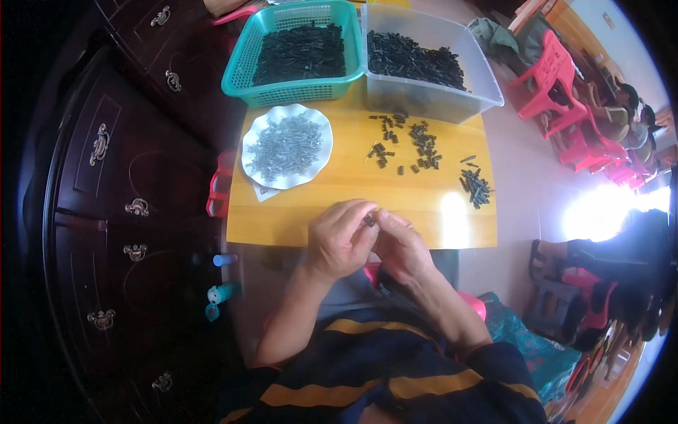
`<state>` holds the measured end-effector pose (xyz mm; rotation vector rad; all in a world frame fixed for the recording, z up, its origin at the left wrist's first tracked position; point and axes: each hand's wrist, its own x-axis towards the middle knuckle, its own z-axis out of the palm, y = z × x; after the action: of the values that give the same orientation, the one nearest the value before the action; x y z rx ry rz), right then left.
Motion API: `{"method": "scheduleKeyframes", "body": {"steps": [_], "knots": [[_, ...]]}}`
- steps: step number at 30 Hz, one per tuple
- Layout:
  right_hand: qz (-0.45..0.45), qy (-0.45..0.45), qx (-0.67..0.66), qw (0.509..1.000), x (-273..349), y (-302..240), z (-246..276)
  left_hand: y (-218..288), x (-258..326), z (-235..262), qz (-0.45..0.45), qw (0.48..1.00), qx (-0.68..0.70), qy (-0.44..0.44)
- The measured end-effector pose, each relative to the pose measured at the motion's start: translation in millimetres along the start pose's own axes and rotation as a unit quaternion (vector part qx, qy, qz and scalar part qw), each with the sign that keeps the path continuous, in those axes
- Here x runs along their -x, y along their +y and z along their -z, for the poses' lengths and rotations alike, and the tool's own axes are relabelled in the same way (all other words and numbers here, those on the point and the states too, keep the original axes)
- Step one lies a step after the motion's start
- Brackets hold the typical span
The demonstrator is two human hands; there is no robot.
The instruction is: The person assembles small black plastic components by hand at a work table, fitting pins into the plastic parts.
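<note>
Hands, my left hand [340, 239] and right hand [400, 244], press together on one small black plastic piece [369, 220], so I think I am joining it and must push straight.

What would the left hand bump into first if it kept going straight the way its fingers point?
The left hand points right, so it would likely meet the right hand straight away; both pinch a small black plastic piece between them.
</note>
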<state>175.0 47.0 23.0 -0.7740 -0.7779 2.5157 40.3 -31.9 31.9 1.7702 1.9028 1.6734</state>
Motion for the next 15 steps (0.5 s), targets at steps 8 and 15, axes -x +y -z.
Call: {"method": "scheduleKeyframes", "body": {"steps": [8, 15], "knots": [[-0.001, -0.004, 0.002, 1.0, -0.1, -4.6, -4.4, 1.4, -2.2, 4.3, 0.047, 0.998, 0.031, -0.007], [0.111, -0.064, 0.257, 0.958, -14.8, -22.4, -4.0, -1.0, -3.3, 2.4, 0.046, 0.999, 0.001, 0.01]]}}
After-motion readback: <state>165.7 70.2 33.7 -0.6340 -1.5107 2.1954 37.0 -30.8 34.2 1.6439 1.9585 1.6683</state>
